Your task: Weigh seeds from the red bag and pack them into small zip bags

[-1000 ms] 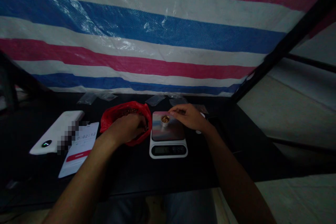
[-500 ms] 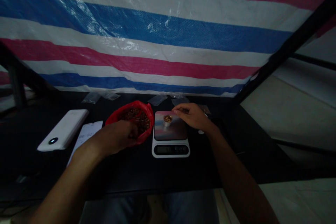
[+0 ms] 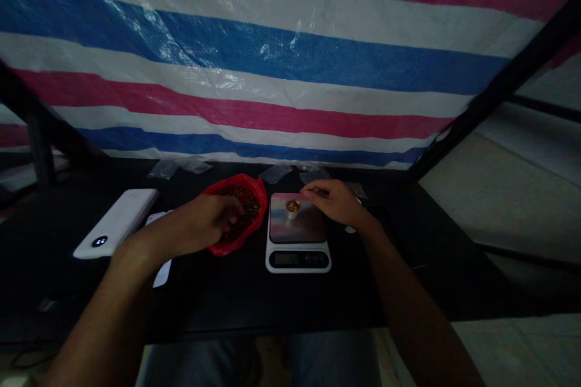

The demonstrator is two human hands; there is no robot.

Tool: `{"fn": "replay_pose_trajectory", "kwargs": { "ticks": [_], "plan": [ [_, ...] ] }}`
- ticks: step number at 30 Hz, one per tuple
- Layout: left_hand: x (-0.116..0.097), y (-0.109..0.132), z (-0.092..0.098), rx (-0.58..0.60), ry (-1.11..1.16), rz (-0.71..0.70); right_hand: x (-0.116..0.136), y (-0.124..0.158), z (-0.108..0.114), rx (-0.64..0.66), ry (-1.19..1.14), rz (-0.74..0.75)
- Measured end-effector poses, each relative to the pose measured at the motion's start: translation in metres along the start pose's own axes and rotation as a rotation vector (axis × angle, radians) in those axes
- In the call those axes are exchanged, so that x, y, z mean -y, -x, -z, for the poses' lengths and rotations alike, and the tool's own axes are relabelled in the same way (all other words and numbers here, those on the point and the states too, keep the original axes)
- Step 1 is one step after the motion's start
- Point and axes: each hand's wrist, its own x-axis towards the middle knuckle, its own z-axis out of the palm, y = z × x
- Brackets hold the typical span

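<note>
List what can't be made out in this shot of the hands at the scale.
Head view, the only one:
- Digital scale's readout: too dark and small to read.
- Small cup's contents: too small to identify.
- Right hand: fingertips too small to show whether they pinch anything.
- Left hand: its own back hides whether the fingers hold anything from the red plastic bag.
- White paper sheet: mostly covered by the left forearm, so its print is hidden.

My left hand point(image 3: 202, 224) has drawn back toward the left side of the red plastic bag point(image 3: 259, 196), baring more brown pieces point(image 3: 247, 208), and my left forearm point(image 3: 122, 272) now covers most of the white card point(image 3: 162, 272).
</note>
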Motion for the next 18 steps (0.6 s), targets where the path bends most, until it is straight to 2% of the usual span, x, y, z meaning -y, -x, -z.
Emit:
{"fn": "replay_pose_trajectory", "kwargs": {
  "ticks": [2, 6, 9, 12, 18],
  "plan": [
    [0.007, -0.015, 0.000, -0.076, -0.127, 0.021, -0.001, 0.000, -0.001, 0.002, 0.000, -0.003],
    [0.018, -0.047, 0.001, -0.034, -0.290, 0.000, -0.002, 0.000, -0.001, -0.003, -0.005, -0.006],
    [0.017, -0.064, -0.003, -0.006, -0.317, -0.012, -0.003, 0.000, -0.001, -0.010, -0.015, 0.000],
    [0.012, -0.070, -0.006, -0.002, -0.329, -0.016, -0.004, 0.000, -0.001, -0.009, -0.019, -0.012],
    [0.011, -0.067, -0.002, -0.074, -0.329, -0.002, -0.003, 0.000, -0.001, -0.019, -0.018, -0.006]
  ]
}}
